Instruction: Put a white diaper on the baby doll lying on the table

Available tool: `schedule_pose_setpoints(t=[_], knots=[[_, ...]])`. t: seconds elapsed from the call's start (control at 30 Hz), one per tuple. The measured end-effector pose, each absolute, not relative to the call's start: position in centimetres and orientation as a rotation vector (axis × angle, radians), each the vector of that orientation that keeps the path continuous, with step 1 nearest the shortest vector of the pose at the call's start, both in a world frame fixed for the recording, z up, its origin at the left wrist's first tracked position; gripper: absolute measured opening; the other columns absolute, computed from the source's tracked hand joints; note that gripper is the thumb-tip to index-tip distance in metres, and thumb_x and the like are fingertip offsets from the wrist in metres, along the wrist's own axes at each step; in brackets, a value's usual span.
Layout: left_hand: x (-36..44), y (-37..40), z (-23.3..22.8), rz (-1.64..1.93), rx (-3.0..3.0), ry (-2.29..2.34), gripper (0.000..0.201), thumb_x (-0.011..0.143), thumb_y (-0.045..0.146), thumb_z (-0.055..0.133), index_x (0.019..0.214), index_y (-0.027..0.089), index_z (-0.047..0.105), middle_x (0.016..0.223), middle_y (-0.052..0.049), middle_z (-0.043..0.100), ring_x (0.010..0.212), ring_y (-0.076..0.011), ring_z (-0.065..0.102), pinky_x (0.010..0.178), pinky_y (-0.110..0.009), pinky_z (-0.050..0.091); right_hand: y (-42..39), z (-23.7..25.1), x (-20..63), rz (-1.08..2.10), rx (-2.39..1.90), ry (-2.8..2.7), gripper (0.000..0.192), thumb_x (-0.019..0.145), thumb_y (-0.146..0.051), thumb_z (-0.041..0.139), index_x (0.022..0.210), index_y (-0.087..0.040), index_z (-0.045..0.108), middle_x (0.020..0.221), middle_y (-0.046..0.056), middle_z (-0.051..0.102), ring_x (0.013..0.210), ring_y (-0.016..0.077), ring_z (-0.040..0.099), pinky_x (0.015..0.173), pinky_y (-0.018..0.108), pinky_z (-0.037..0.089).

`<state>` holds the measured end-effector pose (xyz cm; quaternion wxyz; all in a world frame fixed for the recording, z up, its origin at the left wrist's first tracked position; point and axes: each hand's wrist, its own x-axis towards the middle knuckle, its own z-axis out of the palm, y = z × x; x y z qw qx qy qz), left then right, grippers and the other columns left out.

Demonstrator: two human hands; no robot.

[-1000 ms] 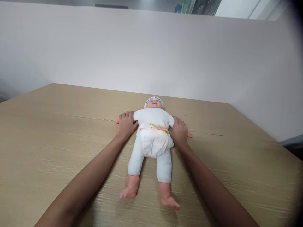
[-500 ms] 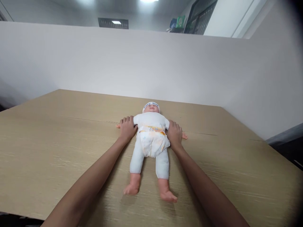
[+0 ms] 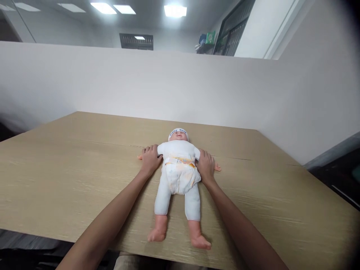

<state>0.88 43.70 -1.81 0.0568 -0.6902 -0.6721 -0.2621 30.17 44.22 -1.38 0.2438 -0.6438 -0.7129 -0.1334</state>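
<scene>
Doll (image 3: 179, 151), diapered, lying face-up on table (image 3: 84, 172).
Left hand (image 3: 151, 159) and right hand (image 3: 206, 167) each closed over one outstretched arm; presumably light, cloth torso likely soft and non-slip, feet (image 3: 200, 240) firmer, smoother; best held around the torso; pale wall (image 3: 168, 86) beyond.

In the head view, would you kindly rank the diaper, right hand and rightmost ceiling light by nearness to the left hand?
1. Diaper, right of the left hand.
2. Right hand, across the doll.
3. Rightmost ceiling light, high in the background.
</scene>
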Motion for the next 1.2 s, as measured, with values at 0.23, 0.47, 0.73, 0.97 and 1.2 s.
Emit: schedule_pose_setpoints(t=[0.23, 0.47, 0.73, 0.97, 1.2], knots=[[0.8, 40.2, -1.3, -0.79, -2.093, -2.056, 0.034, 0.096, 0.04, 0.063, 0.123, 0.02, 0.062, 0.113, -0.018, 0.075, 0.111, -0.0395, 0.065, 0.098, -0.048, 0.039, 41.1, -0.8, 30.3, -0.311, -1.73, -1.968, 0.036, 0.093, -0.022, 0.06, 0.129, -0.016, 0.064, 0.114, 0.017, 0.074, 0.105, 0.0319, 0.061, 0.089, 0.038, 0.039], [0.3, 35.8, -0.2, -0.723, -2.17, -2.104, 0.035, 0.095, 0.047, 0.066, 0.118, 0.02, 0.064, 0.098, -0.018, 0.078, 0.099, -0.0414, 0.071, 0.092, -0.047, 0.041, 36.6, 0.3, 31.9, -0.188, -1.674, -2.049, 0.037, 0.094, -0.023, 0.063, 0.131, -0.02, 0.068, 0.114, 0.013, 0.077, 0.104, 0.0302, 0.066, 0.087, 0.036, 0.043], [0.4, 26.6, 1.7, -0.686, -2.43, -2.285, 0.031, 0.095, 0.054, 0.063, 0.101, 0.024, 0.064, 0.099, -0.018, 0.08, 0.09, -0.0401, 0.077, 0.071, -0.036, 0.039, 30.5, 1.3, 33.7, -0.007, -1.617, -2.137, 0.028, 0.088, -0.015, 0.058, 0.112, -0.023, 0.07, 0.104, 0.007, 0.079, 0.096, 0.0261, 0.069, 0.079, 0.032, 0.044], [2.2, 15.0, 1.1, -0.895, -2.628, -2.41, 0.036, 0.085, 0.039, 0.07, 0.12, 0.029, 0.065, 0.101, -0.013, 0.082, 0.094, -0.0399, 0.078, 0.071, -0.037, 0.043, 26.0, 3.5, 33.9, 0.383, -1.486, -2.179, 0.028, 0.088, -0.022, 0.059, 0.113, -0.026, 0.07, 0.113, 0.008, 0.079, 0.103, 0.027, 0.07, 0.086, 0.033, 0.049], [1.2, 3.7, -2.7, -0.942, -2.706, -2.403, 0.05, 0.095, 0.049, 0.076, 0.138, 0.024, 0.067, 0.12, -0.01, 0.077, 0.105, -0.0307, 0.076, 0.085, -0.038, 0.06, 19.3, 6.8, 32.9, 0.732, -1.194, -2.361, 0.035, 0.089, -0.019, 0.054, 0.119, -0.024, 0.071, 0.122, 0.009, 0.078, 0.113, 0.0265, 0.069, 0.098, 0.037, 0.05]])
